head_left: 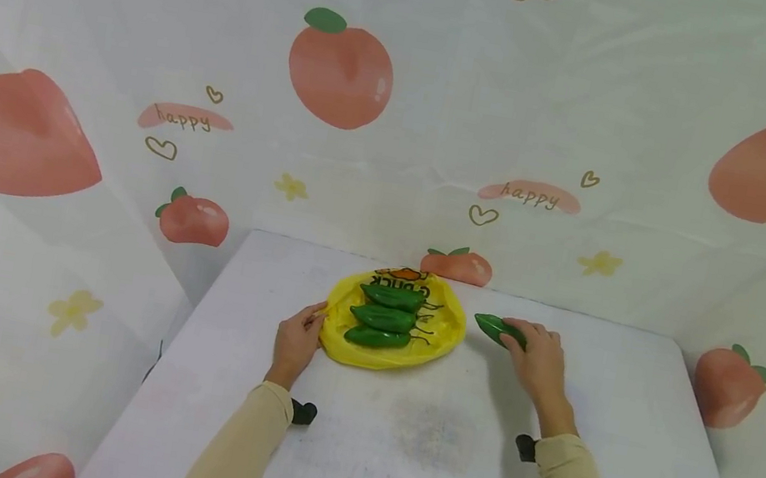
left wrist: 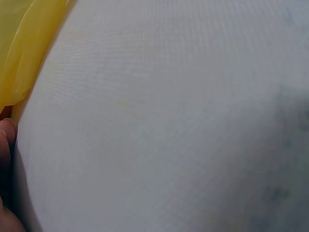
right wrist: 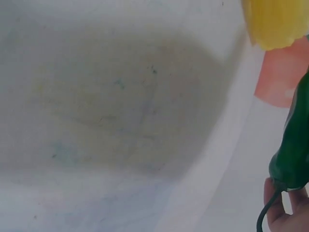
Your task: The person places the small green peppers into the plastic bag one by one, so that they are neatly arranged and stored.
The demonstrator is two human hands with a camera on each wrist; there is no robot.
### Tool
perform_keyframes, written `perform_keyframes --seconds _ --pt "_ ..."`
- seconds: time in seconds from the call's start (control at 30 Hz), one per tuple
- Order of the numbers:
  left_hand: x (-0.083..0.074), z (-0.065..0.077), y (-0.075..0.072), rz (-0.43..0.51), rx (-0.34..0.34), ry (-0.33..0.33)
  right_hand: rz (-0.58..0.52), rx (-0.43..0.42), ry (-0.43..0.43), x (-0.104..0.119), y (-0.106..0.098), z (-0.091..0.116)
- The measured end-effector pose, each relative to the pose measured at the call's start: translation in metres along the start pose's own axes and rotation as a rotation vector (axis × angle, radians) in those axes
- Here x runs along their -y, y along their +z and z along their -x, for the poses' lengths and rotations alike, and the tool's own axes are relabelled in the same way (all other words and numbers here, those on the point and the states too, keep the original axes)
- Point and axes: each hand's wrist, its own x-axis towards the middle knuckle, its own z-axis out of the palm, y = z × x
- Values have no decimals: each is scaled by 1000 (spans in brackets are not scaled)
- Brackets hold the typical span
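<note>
A yellow plastic bag (head_left: 442, 342) lies spread on the table, its edge rolled into a rim, with dark print at the back. Three green peppers (head_left: 381, 318) rest on it side by side, their thin stems toward the right. At the bag's left edge my left hand (head_left: 295, 345) holds the rim; the left wrist view catches only some fingertips (left wrist: 7, 130) beside the yellow plastic (left wrist: 29, 53). My right hand (head_left: 540, 368) grips another green pepper (right wrist: 293, 140) above the table, right of the bag. Its tip points left toward the bag, and its stem hangs near my fingers.
The white table (head_left: 347, 453) has faint stains near its middle. Behind it and at both sides hangs a pale cloth (head_left: 434, 112) printed with fruit, hearts and flowers. A dark wrist device (head_left: 303, 413) sits on the left wrist, another (head_left: 526, 448) on the right.
</note>
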Motion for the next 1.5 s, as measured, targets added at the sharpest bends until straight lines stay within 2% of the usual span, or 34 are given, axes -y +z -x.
perform_keyframes --seconds 0.27,0.47,0.67,0.8,1.23,1.5 --pt "-6 0 -1 -16 2 -14 -15 2 -45 10 0 -8" --pt "-5 1 -2 -10 3 -16 27 57 -69 18 -5 -12" --pt "0 -2 -2 -20 -5 -4 19 133 -72 30 -11 -18" --pt "2 -3 -2 -9 7 -18 10 160 -86 36 -13 -22" --pt "2 -2 1 -9 2 -25 -19 170 -215 60 -10 -30" --pt "0 -1 0 -2 8 -34 -4 220 -244 78 -8 -36"
